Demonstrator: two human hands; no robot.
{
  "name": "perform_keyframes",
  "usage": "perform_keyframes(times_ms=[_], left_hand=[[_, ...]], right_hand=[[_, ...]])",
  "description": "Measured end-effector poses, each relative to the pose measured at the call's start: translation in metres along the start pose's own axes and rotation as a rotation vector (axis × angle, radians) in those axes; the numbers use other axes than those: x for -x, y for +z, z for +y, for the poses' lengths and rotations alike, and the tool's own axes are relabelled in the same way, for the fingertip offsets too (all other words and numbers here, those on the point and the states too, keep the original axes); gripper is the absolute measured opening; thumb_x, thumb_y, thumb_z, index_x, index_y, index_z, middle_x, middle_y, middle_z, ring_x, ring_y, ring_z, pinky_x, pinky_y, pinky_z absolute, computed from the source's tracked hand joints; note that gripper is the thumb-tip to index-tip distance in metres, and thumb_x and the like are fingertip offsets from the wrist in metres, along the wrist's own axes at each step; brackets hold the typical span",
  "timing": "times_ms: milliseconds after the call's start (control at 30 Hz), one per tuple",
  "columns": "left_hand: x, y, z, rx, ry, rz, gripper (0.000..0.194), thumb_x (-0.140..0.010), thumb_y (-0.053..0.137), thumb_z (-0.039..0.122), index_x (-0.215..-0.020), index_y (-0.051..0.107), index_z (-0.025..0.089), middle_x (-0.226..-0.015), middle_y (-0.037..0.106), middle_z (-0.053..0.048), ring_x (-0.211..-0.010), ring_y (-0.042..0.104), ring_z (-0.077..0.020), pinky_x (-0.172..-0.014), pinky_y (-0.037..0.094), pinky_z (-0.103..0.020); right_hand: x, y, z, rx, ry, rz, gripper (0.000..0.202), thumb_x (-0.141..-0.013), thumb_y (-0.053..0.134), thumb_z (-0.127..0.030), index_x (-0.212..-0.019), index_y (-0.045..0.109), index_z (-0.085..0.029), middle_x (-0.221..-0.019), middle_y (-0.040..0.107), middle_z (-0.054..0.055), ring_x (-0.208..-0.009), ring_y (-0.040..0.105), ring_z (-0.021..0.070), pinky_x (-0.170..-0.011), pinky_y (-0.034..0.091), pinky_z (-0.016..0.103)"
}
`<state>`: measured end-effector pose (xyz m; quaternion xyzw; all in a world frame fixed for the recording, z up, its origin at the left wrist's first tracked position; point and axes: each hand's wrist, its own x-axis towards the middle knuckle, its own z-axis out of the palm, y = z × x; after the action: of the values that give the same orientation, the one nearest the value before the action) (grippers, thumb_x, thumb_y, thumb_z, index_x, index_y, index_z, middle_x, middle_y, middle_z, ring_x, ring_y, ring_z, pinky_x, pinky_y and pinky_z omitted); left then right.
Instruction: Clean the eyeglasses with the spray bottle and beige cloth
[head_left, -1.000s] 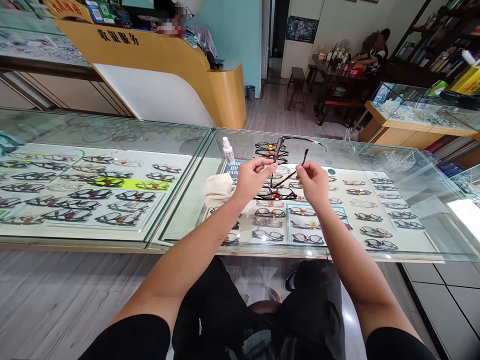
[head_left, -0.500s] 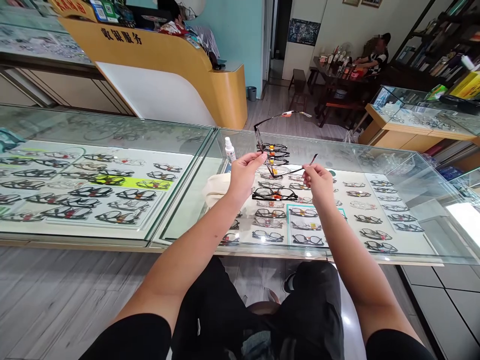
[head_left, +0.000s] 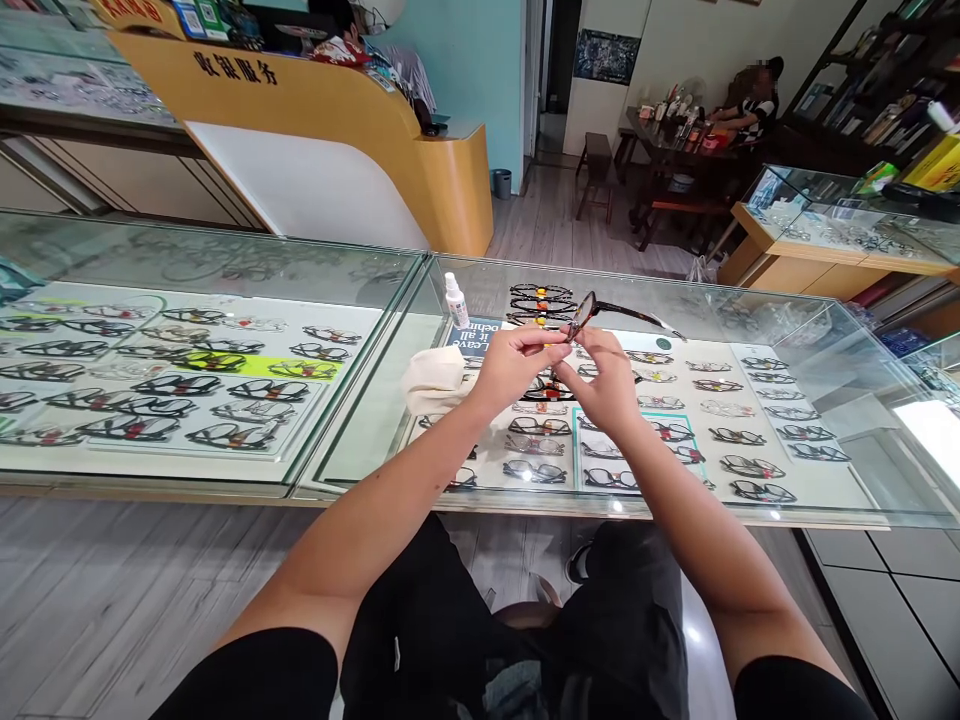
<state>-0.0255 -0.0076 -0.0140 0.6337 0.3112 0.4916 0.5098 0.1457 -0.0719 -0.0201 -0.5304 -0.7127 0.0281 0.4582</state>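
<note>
We grip the glasses (head_left: pixel 583 312) with both hands above the counter (head_left: pixel 375 400). Left hand (head_left: pixel 510 362) fingers pinch the frame; right hand (head_left: pixel 604 385) fingers close beneath it. One temple extends rightward beyond our fingertips.

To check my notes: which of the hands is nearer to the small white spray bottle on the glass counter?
Left. The left hand is just right of the small white spray bottle; the right hand is farther right, beyond it.
</note>
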Motion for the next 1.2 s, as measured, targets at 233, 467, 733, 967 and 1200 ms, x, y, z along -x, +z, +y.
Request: perform_keyframes(times_ms=[233, 467, 733, 967, 1200], left_hand=[[0.005, -0.006, 0.010, -0.144, 0.059, -0.182, 0.035, -0.098, 0.074, 0.052, -0.112, 0.090, 0.024, -0.123, 0.083, -0.011, -0.118, 0.073, -0.0287, -0.101, 0.057, -0.042], [0.018, -0.047, 0.032, -0.682, 0.044, -0.108, 0.060, -0.102, 0.069, 0.041, -0.160, 0.063, 0.027, -0.125, 0.075, -0.011, -0.115, 0.070, -0.0294, -0.104, 0.052, -0.043], [0.065, -0.132, 0.032, -1.375, -0.253, -0.180, 0.043, -0.099, 0.068, 0.045, -0.135, 0.077, 0.023, -0.143, 0.070, -0.015, -0.128, 0.067, -0.0380, -0.102, 0.050, -0.044], [0.094, -0.160, 0.007, -1.230, -0.161, 0.008, 0.020, -0.101, 0.056, 0.029, -0.105, 0.075, 0.023, -0.117, 0.079, -0.013, -0.111, 0.071, -0.0326, -0.097, 0.051, -0.042], [0.087, -0.180, -0.007, -0.880, -0.216, 0.310, 0.016, -0.102, 0.056, 0.036, -0.103, 0.065, 0.023, -0.103, 0.080, -0.007, -0.103, 0.075, -0.0266, -0.092, 0.054, -0.036]], right_hand=[[0.001, -0.001, 0.008, -0.113, 0.089, 0.054, 0.037, -0.098, 0.075, -0.046, -0.128, 0.079, -0.024, -0.133, 0.082, 0.015, -0.130, 0.074, 0.0338, -0.116, 0.058, 0.055], [-0.004, -0.006, 0.020, -0.151, 0.099, 0.090, 0.032, -0.097, 0.076, -0.052, -0.117, 0.081, -0.026, -0.126, 0.084, 0.012, -0.119, 0.074, 0.0323, -0.106, 0.060, 0.054], [-0.005, -0.010, 0.022, -0.139, 0.132, 0.091, 0.037, -0.096, 0.075, -0.055, -0.118, 0.081, -0.026, -0.126, 0.083, 0.013, -0.113, 0.072, 0.0322, -0.103, 0.058, 0.054], [-0.005, -0.009, 0.026, -0.127, 0.149, 0.092, 0.040, -0.095, 0.075, -0.052, -0.123, 0.082, -0.024, -0.121, 0.081, 0.013, -0.106, 0.072, 0.0314, -0.100, 0.058, 0.053], [-0.006, -0.009, 0.029, -0.092, 0.178, 0.059, 0.042, -0.096, 0.073, -0.055, -0.123, 0.082, -0.023, -0.121, 0.079, 0.013, -0.109, 0.072, 0.0337, -0.097, 0.058, 0.054]])
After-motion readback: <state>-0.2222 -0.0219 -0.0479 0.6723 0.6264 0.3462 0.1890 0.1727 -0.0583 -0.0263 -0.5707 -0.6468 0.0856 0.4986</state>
